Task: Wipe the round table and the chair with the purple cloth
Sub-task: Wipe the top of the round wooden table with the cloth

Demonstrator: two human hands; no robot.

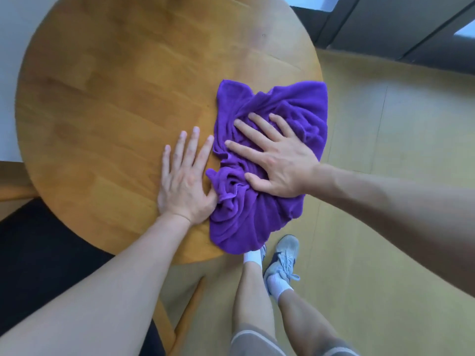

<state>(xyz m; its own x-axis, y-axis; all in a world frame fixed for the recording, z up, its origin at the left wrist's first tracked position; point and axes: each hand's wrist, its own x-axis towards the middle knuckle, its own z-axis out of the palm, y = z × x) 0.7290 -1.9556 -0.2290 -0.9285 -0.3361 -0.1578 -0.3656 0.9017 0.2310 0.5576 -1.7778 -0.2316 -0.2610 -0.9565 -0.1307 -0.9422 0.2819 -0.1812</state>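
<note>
Your right hand (277,163) lies flat with straight, spread fingers pressing the purple cloth (270,163) onto the round worktop (115,86), while your left hand (186,176) rests flat on the bare wood just beside the cloth, fingers straight, its thumb side touching the bunched edge; neither hand clamps anything. The cloth sits at about four o'clock on the worktop, crumpled, with its right and near edges spilling over the rim. To wipe well, I would judge it best to spread the cloth flatter under your palm so more of it meets the wood, keep even downward pressure, and sweep in overlapping passes from this near right edge toward ten and eleven o'clock, where the large bare stretch of the top lies. Let the left hand brace the worktop, but keep it out of the cloth's path. Mind the overhang: a push toward three o'clock could drag the cloth off onto the floor (385,201). The chair (28,253), with its dark seat and wooden frame, stands at about eight o'clock, tucked partly under the worktop, and looks untouched. Your feet in grey shoes (282,260) stand close to the near rim at five o'clock.
</note>
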